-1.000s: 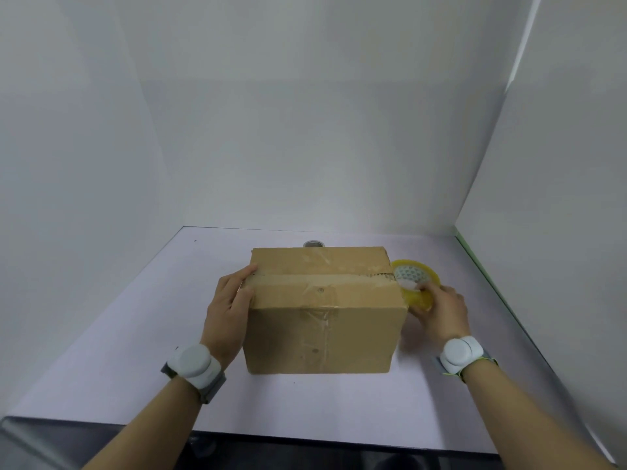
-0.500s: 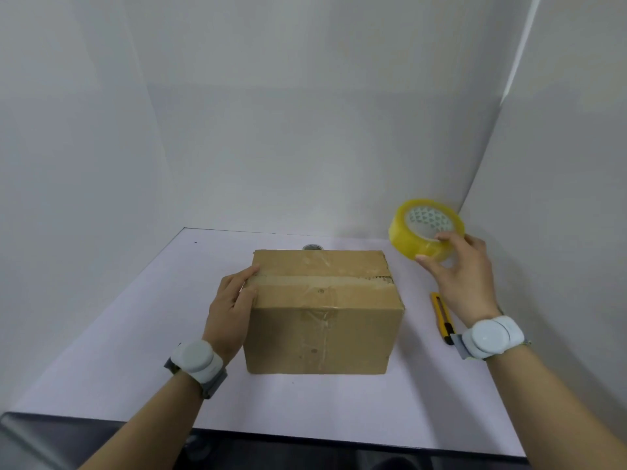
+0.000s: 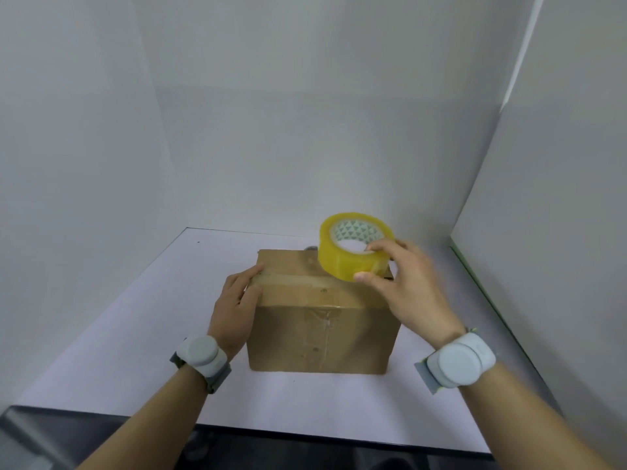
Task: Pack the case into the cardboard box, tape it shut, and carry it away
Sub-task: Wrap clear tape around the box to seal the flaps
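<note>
taping the box (image 3: 322, 320) shut: right hand (image 3: 412, 293) gripped the tape roll (image 3: 353, 254) above the seam.
left hand (image 3: 235, 300), fingers flat, pressed the flaps beside it; best to start the tape at that held end.

White table (image 3: 129, 337) carries closed cardboard box (image 3: 322, 330); small dark object (image 3: 310, 247), perhaps round, behind it.

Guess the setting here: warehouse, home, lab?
Likely a staged recording booth, not a warehouse: plain white wall panels enclose a white tabletop, and both wrists wear white sensor bands. Only a cardboard box and tape roll are out.
</note>
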Tool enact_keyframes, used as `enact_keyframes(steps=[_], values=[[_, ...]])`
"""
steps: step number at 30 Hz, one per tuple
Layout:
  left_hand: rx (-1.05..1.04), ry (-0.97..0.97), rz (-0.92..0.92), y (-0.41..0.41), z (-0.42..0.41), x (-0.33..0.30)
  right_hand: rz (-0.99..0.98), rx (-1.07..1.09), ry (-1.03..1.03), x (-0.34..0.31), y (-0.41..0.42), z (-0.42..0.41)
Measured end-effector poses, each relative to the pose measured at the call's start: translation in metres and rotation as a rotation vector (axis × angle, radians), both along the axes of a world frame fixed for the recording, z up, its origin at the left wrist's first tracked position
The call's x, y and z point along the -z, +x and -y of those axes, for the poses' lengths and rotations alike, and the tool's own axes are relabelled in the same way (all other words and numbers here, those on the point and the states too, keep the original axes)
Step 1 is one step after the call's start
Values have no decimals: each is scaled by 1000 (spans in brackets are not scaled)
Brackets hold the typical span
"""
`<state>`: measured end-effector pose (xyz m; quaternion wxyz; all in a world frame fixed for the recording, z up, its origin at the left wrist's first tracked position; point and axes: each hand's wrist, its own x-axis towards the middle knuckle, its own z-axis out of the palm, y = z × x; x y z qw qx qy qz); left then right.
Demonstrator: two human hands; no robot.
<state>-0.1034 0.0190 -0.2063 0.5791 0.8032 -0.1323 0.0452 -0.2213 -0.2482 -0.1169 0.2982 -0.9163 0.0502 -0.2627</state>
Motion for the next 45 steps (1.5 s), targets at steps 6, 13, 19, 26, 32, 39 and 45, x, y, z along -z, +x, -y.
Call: enact_keyframes(steps=[6,13,19,26,32,39,45], values=[[-1,-16,-1,1,0,3,-82,10,-84,15,8,-18],[12,-37,-8,2,1,4,-181,-41,-73,18,10,-16],[23,-46,-7,1,2,2,-294,-126,-143,2,9,9],[29,-38,-9,-2,1,0,-308,-253,-413,-10,19,31],[30,-49,-16,-3,1,-2,-214,-286,-387,-2,23,16],[24,-21,-3,-2,2,-2,-67,-144,-350,4,31,-27],[4,-3,0,-2,3,-3,23,-61,-278,6,33,-56]])
